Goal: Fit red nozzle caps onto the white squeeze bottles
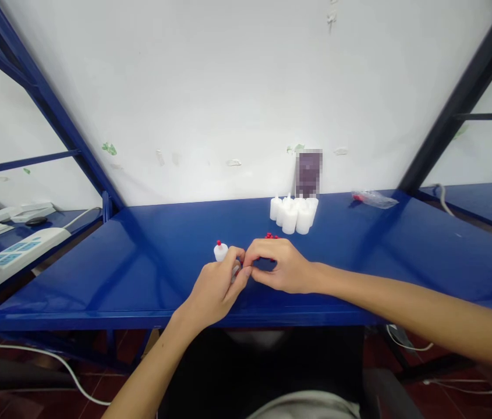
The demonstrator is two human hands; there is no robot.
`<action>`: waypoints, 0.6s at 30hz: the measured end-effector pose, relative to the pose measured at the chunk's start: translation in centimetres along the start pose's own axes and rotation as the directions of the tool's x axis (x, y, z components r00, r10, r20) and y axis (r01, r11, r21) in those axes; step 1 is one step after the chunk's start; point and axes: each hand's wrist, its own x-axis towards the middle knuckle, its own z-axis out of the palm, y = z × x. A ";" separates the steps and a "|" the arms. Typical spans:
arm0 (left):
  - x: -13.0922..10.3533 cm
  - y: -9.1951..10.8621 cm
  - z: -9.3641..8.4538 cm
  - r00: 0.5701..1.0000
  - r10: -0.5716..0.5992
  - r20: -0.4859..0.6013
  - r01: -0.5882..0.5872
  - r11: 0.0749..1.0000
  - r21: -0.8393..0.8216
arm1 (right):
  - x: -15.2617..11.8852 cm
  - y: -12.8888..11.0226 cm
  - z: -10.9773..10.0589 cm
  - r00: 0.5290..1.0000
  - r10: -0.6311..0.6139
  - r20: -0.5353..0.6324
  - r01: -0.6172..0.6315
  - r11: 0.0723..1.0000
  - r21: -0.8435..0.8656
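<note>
My left hand is closed on a small white bottle, mostly hidden by the fingers. Against it, the thumb and forefinger of my right hand pinch at the bottle's tip, where a bit of red shows; what exactly they grip is too small to tell. A white bottle with a red cap stands just beyond my left hand. Several small red caps lie behind my right hand, partly covered by it. Farther back, several white bottles stand grouped together near the wall.
The blue table meets a white wall. A blurred dark rectangular object leans on the wall behind the bottles. At the back right lies a clear plastic bag with something red. A power strip is on the left, beyond the blue frame.
</note>
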 end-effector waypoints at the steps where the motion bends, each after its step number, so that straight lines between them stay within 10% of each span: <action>1: 0.0 -0.1 0.0 1.000 0.000 0.000 0.000 1.000 0.013 | 0.0 0.1 0.0 1.000 0.010 0.001 -0.010 1.000 -0.002; 11: 0.3 -1.2 -0.8 0.998 0.021 0.058 -0.032 0.978 0.208 | -0.1 1.0 -0.7 0.982 0.018 0.186 0.017 0.982 -0.187; 18: -0.1 -1.5 -2.9 0.975 0.108 0.195 -0.115 0.993 0.020 | 0.6 -0.3 -3.5 0.764 0.108 0.636 0.015 0.983 -0.184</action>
